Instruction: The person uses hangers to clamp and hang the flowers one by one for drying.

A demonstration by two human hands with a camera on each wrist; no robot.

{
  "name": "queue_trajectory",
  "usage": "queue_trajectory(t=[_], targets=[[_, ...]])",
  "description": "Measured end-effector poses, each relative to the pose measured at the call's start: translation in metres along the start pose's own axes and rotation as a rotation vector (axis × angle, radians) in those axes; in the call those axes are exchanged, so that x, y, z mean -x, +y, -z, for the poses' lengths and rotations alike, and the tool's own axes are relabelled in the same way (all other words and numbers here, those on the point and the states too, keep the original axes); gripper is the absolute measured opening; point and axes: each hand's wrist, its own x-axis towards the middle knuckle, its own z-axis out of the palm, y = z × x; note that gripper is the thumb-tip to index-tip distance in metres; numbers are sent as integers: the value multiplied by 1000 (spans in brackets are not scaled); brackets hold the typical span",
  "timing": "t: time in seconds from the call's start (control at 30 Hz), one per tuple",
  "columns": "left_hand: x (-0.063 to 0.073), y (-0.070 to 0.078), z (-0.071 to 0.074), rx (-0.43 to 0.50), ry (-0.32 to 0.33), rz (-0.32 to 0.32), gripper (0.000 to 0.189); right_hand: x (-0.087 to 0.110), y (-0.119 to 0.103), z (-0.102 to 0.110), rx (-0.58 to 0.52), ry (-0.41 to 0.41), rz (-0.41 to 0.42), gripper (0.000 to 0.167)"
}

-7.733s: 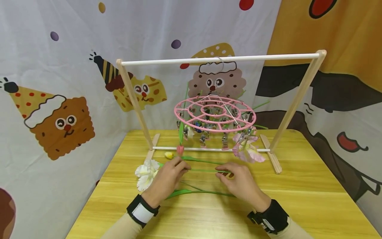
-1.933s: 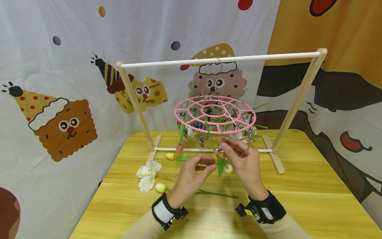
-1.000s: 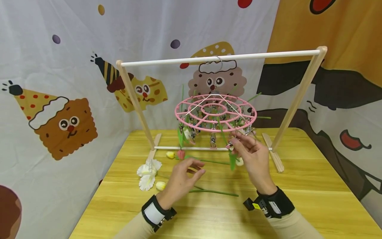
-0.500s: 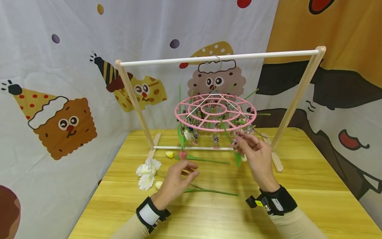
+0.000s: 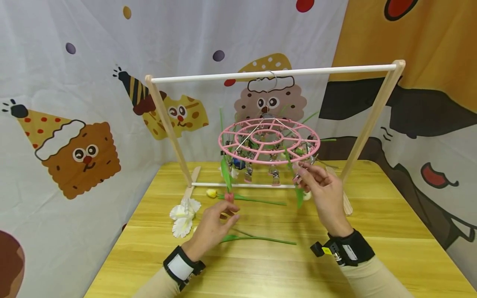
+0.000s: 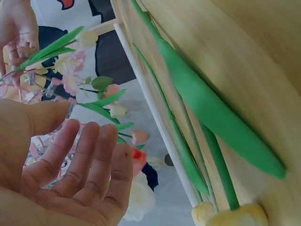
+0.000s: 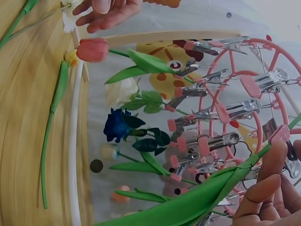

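My right hand (image 5: 328, 194) pinches a pink-padded metal clothespin (image 7: 280, 134) at the front right of a round pink clip hanger (image 5: 266, 162). In that clothespin sits the green stem of a white tulip (image 6: 87, 37), which hangs head down with a broad leaf (image 7: 183, 202). My left hand (image 5: 212, 225) holds nothing; its fingers are loosely bent above the table, close below a hanging red tulip (image 7: 93, 50). Other clothespins hold more artificial flowers, among them a blue rose (image 7: 117, 125).
The hanger hooks onto the white rod (image 5: 208, 77) of a wooden stand. On the table (image 5: 253, 273) lie a white ruffled flower (image 5: 184, 217), a yellow tulip (image 5: 211, 193) and another tulip with a green stem (image 5: 268, 239), its head mostly behind my left hand. A patterned curtain hangs behind.
Over the last seconds the white tulip has gone up from the table to the hanger. My left hand has drawn away leftward from it; my right hand and the clothespin have shifted right as the hanger turns.
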Motion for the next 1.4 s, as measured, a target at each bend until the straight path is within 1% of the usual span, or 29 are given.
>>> queue_trajectory(t=[0.17,0.37,0.5,0.6,0.77,0.83,1.0,1.1,1.2,1.27,1.4], targets=[[2,-5,4,-48,-2,10,13,-2,-2,3,0,22,-17,32],[4,-10,8,-100,-4,5,17,-7,-3,9,9,23,-47,35],[4,-13,10,-128,-16,3,17,-10,-4,12,21,28,-50,35],[5,-16,12,-157,-20,-9,14,-13,-3,14,27,36,-48,35],[7,-22,13,-250,-25,-47,9,-17,-3,17,32,54,-61,36],[8,-23,14,-288,-40,-52,8,-18,-3,18,33,60,-69,36],[9,-29,15,-378,-105,-56,6,-20,-2,21,21,67,-75,35],[9,-34,15,-426,-138,-85,6,-22,-1,22,7,69,-70,34],[8,-39,15,-459,-158,-123,9,-23,-1,23,4,70,-64,33],[8,-42,15,-475,-161,-148,12,-24,0,24,12,71,-60,33],[8,-47,16,-503,-145,-190,16,-24,0,25,26,72,-56,36]])
